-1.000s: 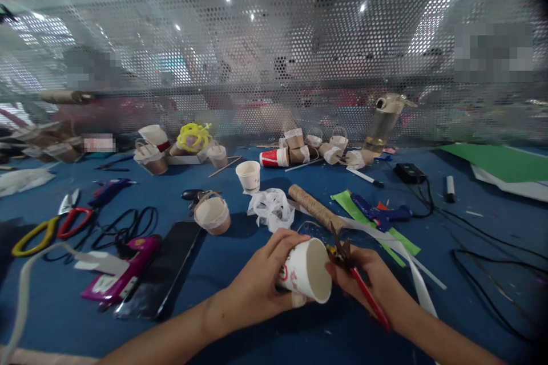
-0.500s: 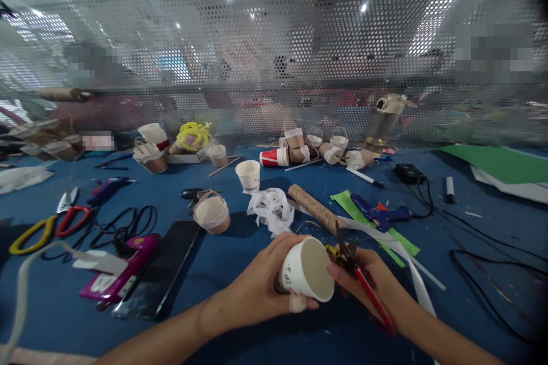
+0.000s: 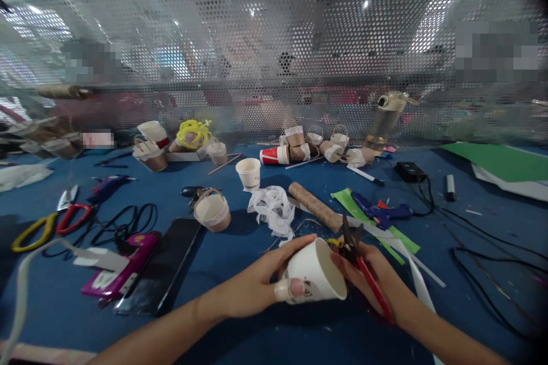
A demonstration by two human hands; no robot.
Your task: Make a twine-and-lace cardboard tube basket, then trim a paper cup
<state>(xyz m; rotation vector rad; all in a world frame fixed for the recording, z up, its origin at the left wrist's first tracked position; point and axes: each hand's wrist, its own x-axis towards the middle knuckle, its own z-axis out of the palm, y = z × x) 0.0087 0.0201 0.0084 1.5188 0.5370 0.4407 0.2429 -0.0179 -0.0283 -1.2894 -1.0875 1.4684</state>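
My left hand (image 3: 261, 282) is wrapped round a white paper cup (image 3: 310, 271), which lies tilted with its mouth toward the right. Tape is wound about my thumb, which presses on the cup's side. In my right hand (image 3: 377, 279) are red-handled scissors (image 3: 363, 271), their dark blades apart and pointing up. The right fingertips touch the cup's rim. A small yellow item (image 3: 336, 242) shows beside the blades; I cannot make out what it is. Just beyond the hands lie a roll of twine (image 3: 314, 205) and a crumpled white ribbon (image 3: 274, 211).
A small handled basket (image 3: 213, 211) and another paper cup (image 3: 248, 172) stand ahead. At left are a phone (image 3: 165, 265), a magenta glue gun (image 3: 128, 274) and scissors (image 3: 68, 214). A blue glue gun (image 3: 381, 211) with cables lies right. A perforated screen (image 3: 265, 28) borders the back.
The paper cup has moved slightly right and turned in my left hand, whose thumb now lies along its side. My right hand with the scissors has shifted a little.
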